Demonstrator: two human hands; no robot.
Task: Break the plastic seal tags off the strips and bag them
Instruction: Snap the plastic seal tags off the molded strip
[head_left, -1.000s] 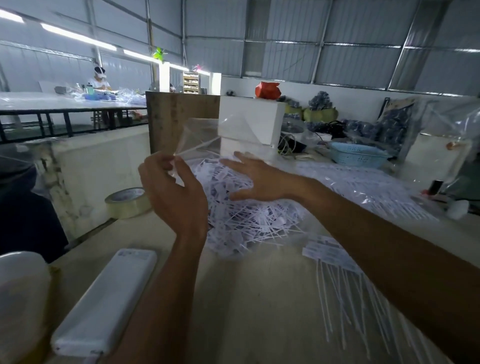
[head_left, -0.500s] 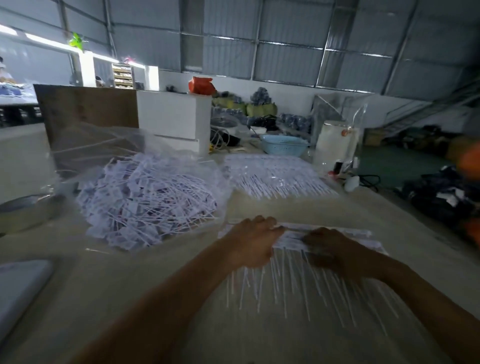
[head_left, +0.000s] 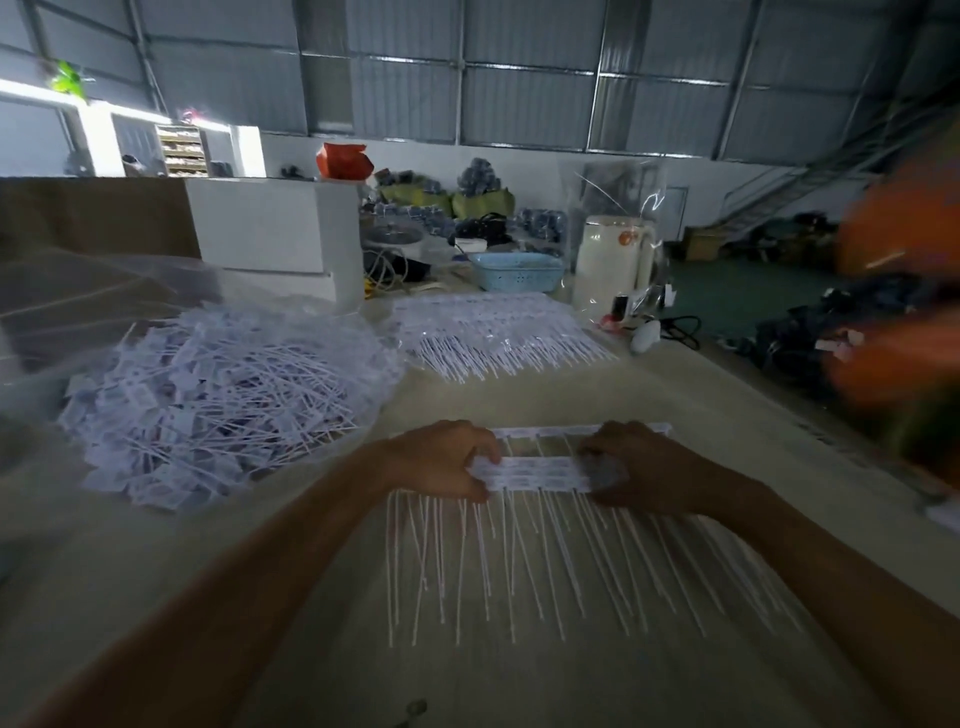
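A strip of white plastic seal tags (head_left: 535, 474) lies across the table in front of me, its long thin tails fanning toward me. My left hand (head_left: 441, 460) grips the strip's left end and my right hand (head_left: 644, 467) grips its right end, fingers curled over the tag heads. A second strip (head_left: 545, 434) lies just behind it. To the left, a clear plastic bag (head_left: 104, 312) holds a heap of loose broken-off tags (head_left: 218, 395).
A stack of more tag strips (head_left: 493, 332) lies farther back on the table. Behind it stand a blue basket (head_left: 514, 270), a white box (head_left: 275, 228) and a white jug in plastic wrap (head_left: 613, 260). A blurred orange shape (head_left: 904, 291) is at the right edge.
Both hands left the bag of loose tags and came down onto a strip in front of me. They now grip its two ends; the view swung right and down.
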